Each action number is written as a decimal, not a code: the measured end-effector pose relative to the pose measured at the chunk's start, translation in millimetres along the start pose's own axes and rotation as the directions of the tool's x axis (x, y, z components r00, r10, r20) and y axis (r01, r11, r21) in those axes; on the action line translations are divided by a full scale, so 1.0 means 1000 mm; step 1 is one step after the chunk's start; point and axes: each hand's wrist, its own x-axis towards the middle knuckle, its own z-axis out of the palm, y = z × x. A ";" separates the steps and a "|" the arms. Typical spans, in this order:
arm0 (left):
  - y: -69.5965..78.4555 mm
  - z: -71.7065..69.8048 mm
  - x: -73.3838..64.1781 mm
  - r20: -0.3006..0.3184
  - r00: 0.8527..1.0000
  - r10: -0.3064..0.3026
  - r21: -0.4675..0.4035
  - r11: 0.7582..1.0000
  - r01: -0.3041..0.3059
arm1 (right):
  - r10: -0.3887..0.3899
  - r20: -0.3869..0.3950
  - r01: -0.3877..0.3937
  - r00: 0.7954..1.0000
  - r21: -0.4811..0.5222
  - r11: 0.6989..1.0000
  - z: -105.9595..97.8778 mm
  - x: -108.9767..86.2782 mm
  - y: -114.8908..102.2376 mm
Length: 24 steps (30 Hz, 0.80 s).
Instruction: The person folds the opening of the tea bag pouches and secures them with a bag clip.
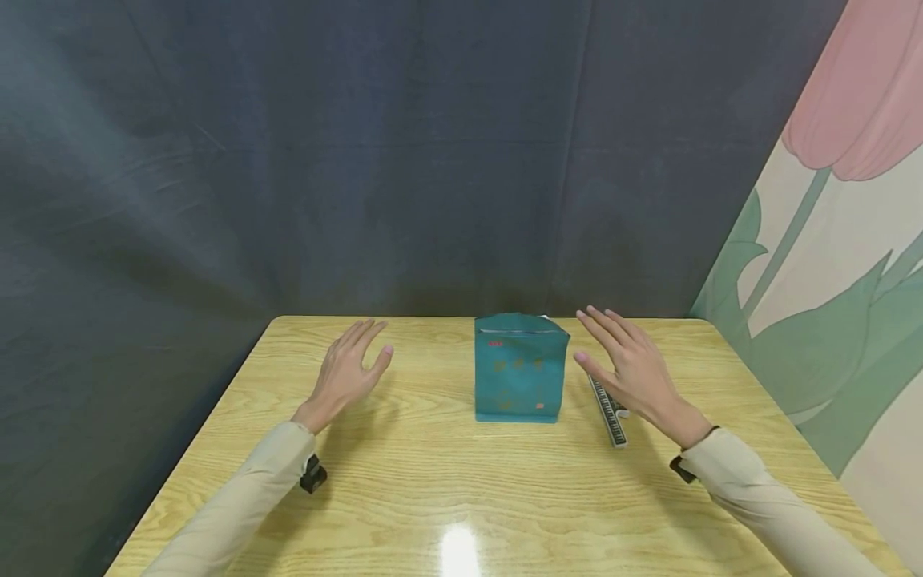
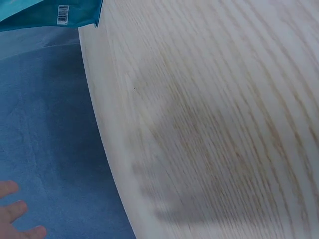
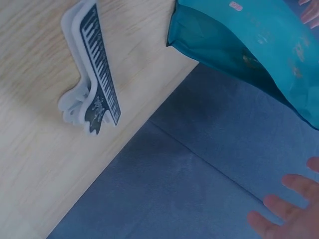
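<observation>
A teal pouch bag (image 1: 519, 381) with small print stands upright on the wooden table, its top edge spread somewhat apart in the right wrist view. To its right lies a slim white clip (image 1: 609, 413) with a black-and-white piano-key pattern, partly overlapped by my right hand in the head view. My left hand (image 1: 348, 370) hovers left of the bag, fingers extended and thumb apart, holding nothing. On the other side, my right hand (image 1: 634, 375) is raised above the clip, fingers spread and likewise holding nothing. The left wrist view catches a barcode on the bag (image 2: 79, 14).
Behind the wooden table (image 1: 433, 481) hangs a dark blue-grey curtain (image 1: 418, 160). A panel with a painted pink tulip (image 1: 858, 104) runs along the right side. Small black devices sit at both wrists.
</observation>
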 end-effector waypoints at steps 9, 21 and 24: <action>0.005 -0.003 0.002 -0.014 1.000 -0.004 -0.027 1.000 0.004 | 0.017 0.030 -0.018 0.999 0.029 0.999 0.002 0.002 -0.005; 0.013 -0.002 0.002 -0.053 0.997 0.049 -0.029 0.998 -0.051 | 0.007 0.015 -0.008 1.000 0.076 0.997 0.004 0.004 -0.014; 0.016 -0.002 0.003 -0.064 0.995 0.075 -0.027 0.997 -0.077 | 0.012 0.009 -0.013 1.000 0.096 0.995 0.004 0.005 -0.016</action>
